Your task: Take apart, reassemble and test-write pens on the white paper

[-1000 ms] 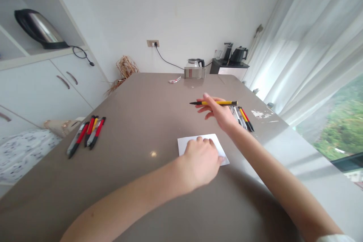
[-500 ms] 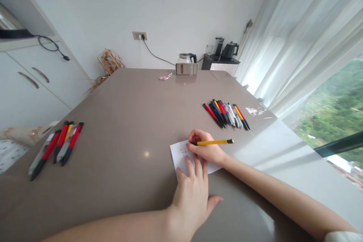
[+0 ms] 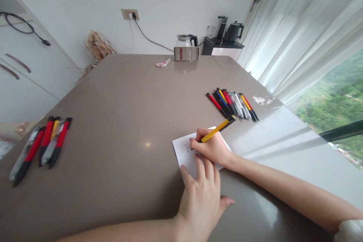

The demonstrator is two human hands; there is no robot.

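A yellow pen with black ends (image 3: 217, 130) is pinched in my right hand (image 3: 213, 147), its tip down at the paper and its back end tilted up toward the right. Small marks show on the white sheet of paper (image 3: 183, 150) just left of the tip. My left hand (image 3: 200, 193) lies flat with spread fingers on the lower part of the sheet, thumb out to the right over the table. Both hands cover part of the paper.
Several pens (image 3: 232, 104) lie in a row at the right, beyond my right hand. Another group of pens (image 3: 42, 145) lies at the far left. A phone-like slab (image 3: 186, 54) stands before a glass pot (image 3: 184, 40) at the table's (image 3: 127, 102) back edge, beside a crumpled wrapper (image 3: 162, 63).
The yellow pen has swung from nearly level to a steeper upward tilt in my right hand. The camera view has shifted; my left hand still rests on the paper.
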